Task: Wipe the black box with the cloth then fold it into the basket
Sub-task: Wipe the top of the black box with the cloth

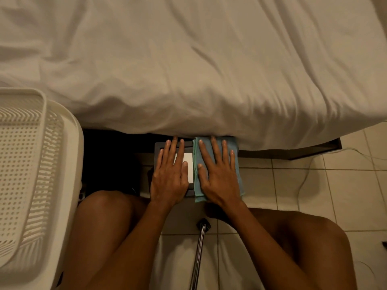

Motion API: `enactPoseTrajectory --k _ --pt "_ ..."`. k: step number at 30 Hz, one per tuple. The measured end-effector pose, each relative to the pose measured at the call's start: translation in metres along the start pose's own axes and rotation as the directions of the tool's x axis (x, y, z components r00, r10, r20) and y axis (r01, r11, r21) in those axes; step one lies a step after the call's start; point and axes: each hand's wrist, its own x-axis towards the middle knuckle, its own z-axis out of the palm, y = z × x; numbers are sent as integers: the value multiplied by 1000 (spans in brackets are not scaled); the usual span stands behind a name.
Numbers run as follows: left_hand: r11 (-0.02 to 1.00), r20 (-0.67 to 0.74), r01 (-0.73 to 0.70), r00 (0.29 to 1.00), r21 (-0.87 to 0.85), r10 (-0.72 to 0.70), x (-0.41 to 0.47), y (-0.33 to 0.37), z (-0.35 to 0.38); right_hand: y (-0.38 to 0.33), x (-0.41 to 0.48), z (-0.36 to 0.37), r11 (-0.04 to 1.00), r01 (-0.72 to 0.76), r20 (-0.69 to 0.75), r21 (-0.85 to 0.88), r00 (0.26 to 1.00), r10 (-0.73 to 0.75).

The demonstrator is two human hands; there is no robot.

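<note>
On black box at bed edge, folded cloth lying under right hand, fingers spread, palm pressing flat. Left hand resting flat beside it, fingers slightly apart. Basket sitting well left.

left hand flat on black box | right hand flat on cloth, seemingly folded

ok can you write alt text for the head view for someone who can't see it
Seen from above, a seated person's right hand presses a blue-green cloth flat on a black box at the edge of a white-sheeted bed, while the left hand rests flat on the box. A white perforated basket stands at the left.
</note>
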Motion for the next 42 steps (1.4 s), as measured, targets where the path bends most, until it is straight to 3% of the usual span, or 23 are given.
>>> enactPoseTrajectory --k 4,6,9,15,17,22,26,30,36,42 --pt "1000 1 14 1000 -4 -14 1 0 1 -10 -2 2 961 -277 -92 15 956 278" --pt "1000 -3 18 1000 -3 -18 1 -1 1 -17 -1 4 938 -346 -111 26 932 346" --pt "1000 3 14 1000 3 -14 0 -2 2 -16 -3 5 955 -298 -93 14 950 298" --pt "1000 11 12 1000 6 -12 0 -2 0 13 -10 0 992 99 40 -82 995 -96" --pt "1000 9 13 1000 7 -13 0 -1 -1 16 -10 -1 986 139 55 -87 989 -134" --pt "1000 14 18 1000 12 -19 1 0 -1 6 -8 1 998 -62 -31 -9 998 62" --pt "1000 11 14 1000 -5 -14 0 0 -2 -7 0 3 969 -248 -105 23 963 249" --pt "1000 8 11 1000 -1 -11 0 0 -2 -11 2 5 967 -254 -110 27 960 256" --pt "1000 16 17 1000 -10 -17 0 2 -3 -28 16 3 922 -385 -95 42 917 388" --pt "1000 6 17 1000 -3 -17 -1 -1 -1 -11 13 -9 941 -294 -78 167 948 310"
